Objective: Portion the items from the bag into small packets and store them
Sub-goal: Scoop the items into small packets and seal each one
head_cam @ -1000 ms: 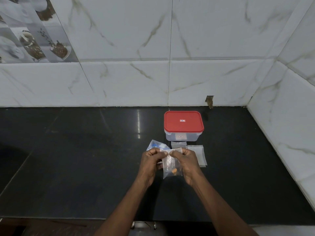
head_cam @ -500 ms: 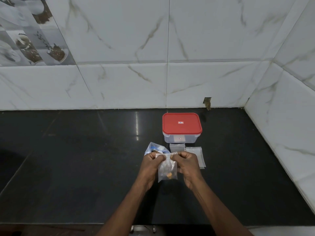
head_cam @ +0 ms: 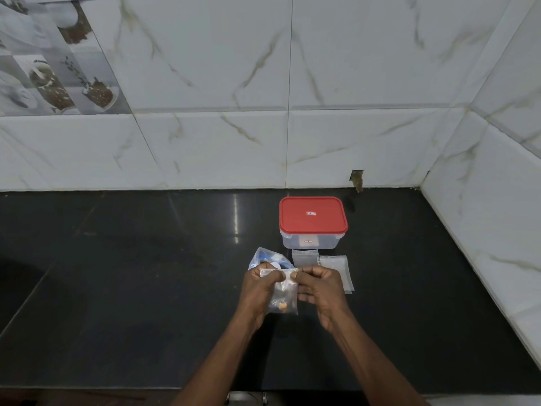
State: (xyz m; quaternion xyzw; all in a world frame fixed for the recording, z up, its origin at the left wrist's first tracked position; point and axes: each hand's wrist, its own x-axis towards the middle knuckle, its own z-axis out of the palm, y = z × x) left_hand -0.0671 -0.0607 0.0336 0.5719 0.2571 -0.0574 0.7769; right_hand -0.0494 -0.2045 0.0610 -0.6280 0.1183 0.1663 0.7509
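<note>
Packet (head_cam: 283, 297) held upright above tabletop (head_cam: 146, 273), contents (one orange piece, rest unclear) sunk to the bottom. Left hand (head_cam: 259, 291) and right hand (head_cam: 320, 288) each pinch its top strip, probably pressing the seal shut with the mouth kept up against spills. Source bag (head_cam: 268, 257) lies just behind the hands. Empty packets (head_cam: 333, 268) lie beside it. Red-lidded container (head_cam: 312, 218) behind, lid on, presumably for storage.

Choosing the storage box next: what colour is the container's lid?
The lid is red; the head view shows it best.
</note>
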